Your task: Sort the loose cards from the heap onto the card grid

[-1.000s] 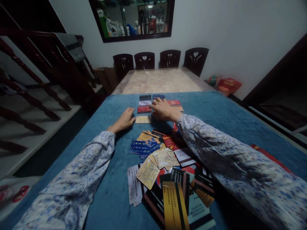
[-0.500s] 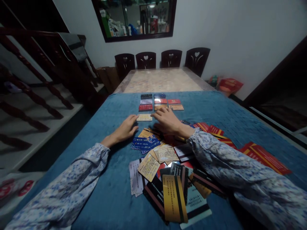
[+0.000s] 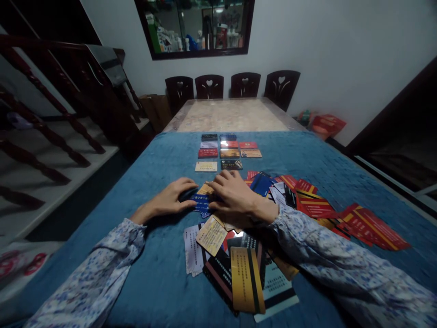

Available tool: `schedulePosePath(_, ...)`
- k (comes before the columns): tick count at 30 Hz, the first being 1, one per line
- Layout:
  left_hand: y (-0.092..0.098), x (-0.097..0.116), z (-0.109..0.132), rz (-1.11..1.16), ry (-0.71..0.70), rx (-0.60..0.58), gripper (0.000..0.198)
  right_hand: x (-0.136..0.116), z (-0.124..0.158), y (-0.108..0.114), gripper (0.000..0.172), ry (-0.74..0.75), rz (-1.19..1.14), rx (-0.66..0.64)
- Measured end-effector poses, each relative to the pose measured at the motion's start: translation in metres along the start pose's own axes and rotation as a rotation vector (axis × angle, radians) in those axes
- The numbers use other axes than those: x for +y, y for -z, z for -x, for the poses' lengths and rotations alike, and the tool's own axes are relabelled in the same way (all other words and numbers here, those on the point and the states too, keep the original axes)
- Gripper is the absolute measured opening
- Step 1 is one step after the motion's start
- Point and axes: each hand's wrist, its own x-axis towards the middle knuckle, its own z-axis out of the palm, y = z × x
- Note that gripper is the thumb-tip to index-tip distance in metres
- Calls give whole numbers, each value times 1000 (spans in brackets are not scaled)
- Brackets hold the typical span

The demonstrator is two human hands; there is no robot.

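Note:
My left hand [image 3: 172, 197] and my right hand [image 3: 234, 196] rest together on a loose heap of plastic cards [image 3: 235, 255] spread over a blue cloth [image 3: 153, 273]. Both have their fingers curled down onto a blue card [image 3: 201, 202] and a tan card at the heap's far edge. Whether either hand grips a card is hidden by the fingers. Farther off, several cards lie in a tidy grid [image 3: 227, 150], with a beige card [image 3: 205, 166] and a dark card [image 3: 231, 164] in its nearest row.
More red and dark cards [image 3: 341, 214] fan out to the right on the cloth. Beyond the cloth lies bare marble tabletop [image 3: 228, 116] with several dark chairs [image 3: 244, 84] at the far end. A wooden stair railing [image 3: 51, 109] runs along the left.
Both hands have drawn back from the card grid toward me and now lie on the loose heap. A dark card now lies in the grid's nearest row beside the beige one.

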Motion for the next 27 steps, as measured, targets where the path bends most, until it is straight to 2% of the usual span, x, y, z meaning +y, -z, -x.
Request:
schedulePosePath(3, 4, 6, 3, 9, 15, -62, 59, -10, 3, 1, 60, -6, -25, -61)
schedulePosePath(8, 4, 7, 7, -11, 50, -116, 70, -17, 3, 5, 58, -37, -34, -164)
schedulePosePath(11, 3, 6, 9, -41, 65, -134, 68, -18, 2, 6, 57, -57, -46, -191)
schedulePosePath(27, -1, 3, 9, -27, 67, -95, 47, -18, 0, 1, 42, -57, -117, -154)
